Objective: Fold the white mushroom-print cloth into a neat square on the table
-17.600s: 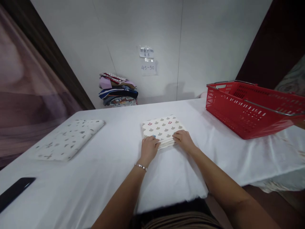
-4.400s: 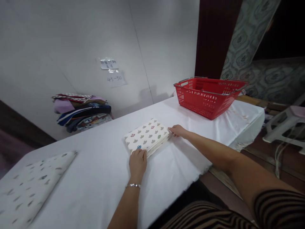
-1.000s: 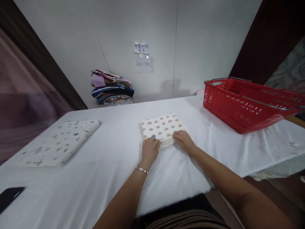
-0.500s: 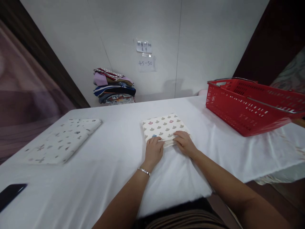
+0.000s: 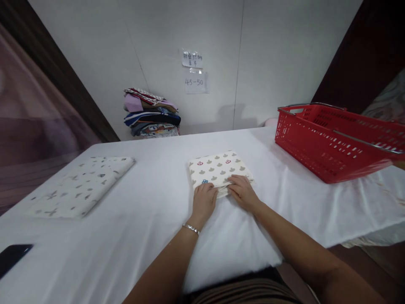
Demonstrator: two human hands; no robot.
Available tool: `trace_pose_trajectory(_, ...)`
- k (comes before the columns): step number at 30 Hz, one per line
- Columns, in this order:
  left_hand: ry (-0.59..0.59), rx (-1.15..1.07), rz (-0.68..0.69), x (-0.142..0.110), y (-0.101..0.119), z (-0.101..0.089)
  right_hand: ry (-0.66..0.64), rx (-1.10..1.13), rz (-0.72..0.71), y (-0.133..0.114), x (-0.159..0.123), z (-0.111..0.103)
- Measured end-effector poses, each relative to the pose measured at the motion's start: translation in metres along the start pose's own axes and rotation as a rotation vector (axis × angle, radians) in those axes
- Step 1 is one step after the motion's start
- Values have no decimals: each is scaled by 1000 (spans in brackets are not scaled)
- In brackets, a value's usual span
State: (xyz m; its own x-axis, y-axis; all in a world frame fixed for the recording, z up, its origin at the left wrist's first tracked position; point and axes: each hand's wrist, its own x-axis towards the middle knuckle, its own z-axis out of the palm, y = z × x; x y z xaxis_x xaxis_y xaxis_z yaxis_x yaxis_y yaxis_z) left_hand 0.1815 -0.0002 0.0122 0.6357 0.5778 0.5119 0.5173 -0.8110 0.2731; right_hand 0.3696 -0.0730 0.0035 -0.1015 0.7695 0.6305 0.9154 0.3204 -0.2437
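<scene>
The folded cloth (image 5: 215, 166) is pinched along its near edge by curled left fingers (image 5: 205, 186) and right fingers (image 5: 238, 180); right of them, a red basket (image 5: 311, 147) is placed; left, a spotted cloth (image 5: 85, 185) and dark slab (image 5: 13, 256); beyond, stacked fabrics (image 5: 153, 115)

Two hands (image 5: 204, 202) (image 5: 243, 194), two white folded cloths (image 5: 85, 185) (image 5: 218, 166), two signs (image 5: 192, 60) (image 5: 196, 83), one basket (image 5: 316, 147), one bracelet (image 5: 191, 228), one table (image 5: 152, 181), one curtain (image 5: 38, 105), one fabric stack (image 5: 153, 115) and one black object (image 5: 14, 255) were counted.

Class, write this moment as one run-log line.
left hand: on folded cloth, near edge; right hand: same edge; red basket: farther right
</scene>
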Motion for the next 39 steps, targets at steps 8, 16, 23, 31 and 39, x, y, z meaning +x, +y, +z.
trace_pose_trajectory(8, -5, 14, 1, 0, -1, 3, -55, -14, 20, -9, 4, 2)
trace_pose_trajectory(16, 22, 4, 16, -1, 0, 2, -32, 28, 34, -10, 3, 8)
trace_pose_trajectory(23, 17, 17, 59, -2, 0, 3, -12, 77, 76, -8, 2, 12)
trace_pose_trajectory(31, -6, 48, 56, -2, 1, 0, 9, 102, 3, -6, 0, 10)
trace_pose_trajectory(39, -27, 96, 54, 0, 4, -3, 3, 133, -32, -6, 0, 6)
